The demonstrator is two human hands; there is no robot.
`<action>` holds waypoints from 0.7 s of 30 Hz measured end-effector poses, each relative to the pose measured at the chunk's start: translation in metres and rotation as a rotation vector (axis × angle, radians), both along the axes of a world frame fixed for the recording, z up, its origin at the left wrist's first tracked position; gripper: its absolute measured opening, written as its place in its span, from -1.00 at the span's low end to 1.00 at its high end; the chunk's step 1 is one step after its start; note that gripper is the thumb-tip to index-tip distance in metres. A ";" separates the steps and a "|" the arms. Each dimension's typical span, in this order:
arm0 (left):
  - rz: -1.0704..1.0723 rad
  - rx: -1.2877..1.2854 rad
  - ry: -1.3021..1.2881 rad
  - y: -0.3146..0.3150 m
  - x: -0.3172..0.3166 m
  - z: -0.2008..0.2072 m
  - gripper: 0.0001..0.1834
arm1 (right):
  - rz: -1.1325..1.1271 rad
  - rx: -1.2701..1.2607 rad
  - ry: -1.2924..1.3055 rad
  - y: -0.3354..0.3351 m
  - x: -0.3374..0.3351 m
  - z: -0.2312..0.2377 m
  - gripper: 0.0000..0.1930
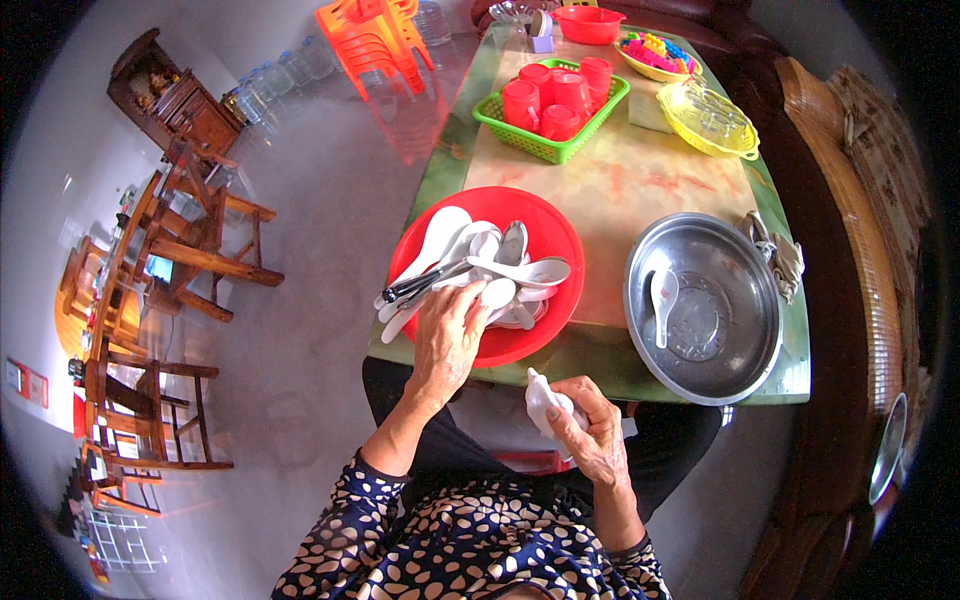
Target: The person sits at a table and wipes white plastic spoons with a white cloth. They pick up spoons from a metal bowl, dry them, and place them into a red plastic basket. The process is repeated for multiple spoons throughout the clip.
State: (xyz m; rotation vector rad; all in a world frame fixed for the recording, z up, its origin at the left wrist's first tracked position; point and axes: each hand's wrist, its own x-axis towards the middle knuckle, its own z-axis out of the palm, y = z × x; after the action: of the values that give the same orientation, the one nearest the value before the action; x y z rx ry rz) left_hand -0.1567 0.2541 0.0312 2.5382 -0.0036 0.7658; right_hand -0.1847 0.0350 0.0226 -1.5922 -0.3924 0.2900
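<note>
On the near left of the table a red basin (560,235) holds a heap of white soup spoons (440,238), some metal spoons (513,240) and dark-handled pieces. My left hand (445,335) reaches over its near rim, fingers bent and closed around a white spoon (497,294) at the edge of the heap. In front of the table's edge, my right hand (592,428) grips a bunched white cloth (545,403). A steel basin (735,350) stands at the right, with one white soup spoon (662,303) lying inside against its left side.
Farther back are a green basket (560,150) of red cups, a yellow basket (700,120), a basket of colourful pieces (658,58) and a red bowl (590,25). A crumpled cloth (788,268) lies beside the steel basin. Wooden chairs and orange stools (375,45) stand left.
</note>
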 end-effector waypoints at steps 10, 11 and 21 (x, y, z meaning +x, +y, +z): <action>-0.046 -0.121 0.017 -0.016 0.003 -0.001 -0.73 | 0.016 0.013 0.020 -0.010 -0.002 -0.013 -0.69; -0.070 -0.102 -0.001 -0.024 0.005 0.000 -0.74 | 0.019 0.062 0.047 -0.011 -0.003 -0.016 -0.69; -0.380 0.139 -0.024 -0.128 0.051 0.011 -0.82 | -0.069 0.007 0.063 -0.051 -0.003 -0.026 -0.69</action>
State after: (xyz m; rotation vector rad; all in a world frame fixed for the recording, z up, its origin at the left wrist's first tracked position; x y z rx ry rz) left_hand -0.1054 0.1265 0.0418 2.5434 -0.5483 0.6600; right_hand -0.1873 -0.0159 -0.0033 -1.5824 -0.2896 0.2849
